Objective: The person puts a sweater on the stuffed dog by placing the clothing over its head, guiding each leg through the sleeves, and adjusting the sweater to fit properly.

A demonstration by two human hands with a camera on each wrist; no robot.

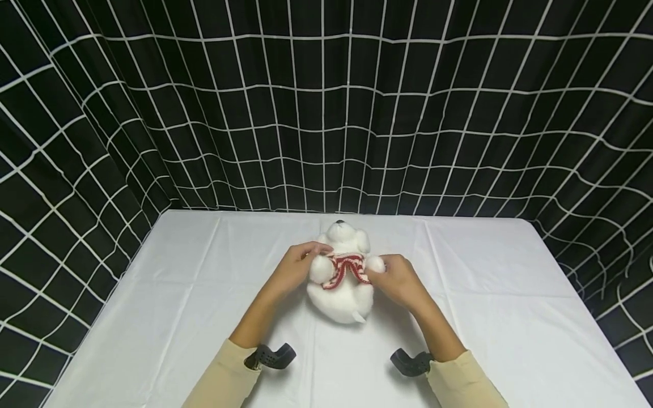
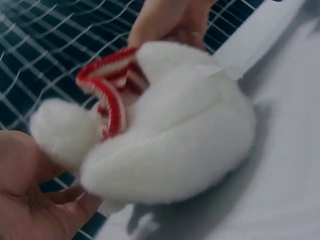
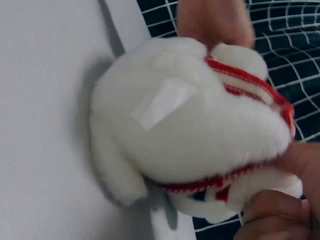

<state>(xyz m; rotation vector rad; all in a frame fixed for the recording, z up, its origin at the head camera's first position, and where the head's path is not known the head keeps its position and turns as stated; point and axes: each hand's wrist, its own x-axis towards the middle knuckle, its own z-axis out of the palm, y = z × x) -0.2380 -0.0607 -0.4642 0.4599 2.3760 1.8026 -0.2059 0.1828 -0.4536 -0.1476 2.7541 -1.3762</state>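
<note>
A white plush toy [image 1: 340, 303] with a dark nose lies on the table, its head toward the far edge. It wears a knitted vest [image 1: 349, 259] in red and cream stripes, which hangs apart in the middle. My left hand [image 1: 297, 265] grips the toy's left-hand side by the arm and the vest's shoulder. On the other side my right hand [image 1: 400, 277] pinches the vest's edge by the other arm, thumb on top. In the right wrist view a white tag [image 3: 165, 102] shows on the fur. The toy hides some fingertips.
A white cloth covers the table [image 1: 204, 317]. Black curtains [image 1: 336, 113] with a white grid stand behind and at both sides. A dark curved wrist mount [image 1: 275, 357] sits on the left wrist, another mount [image 1: 410, 362] on the right.
</note>
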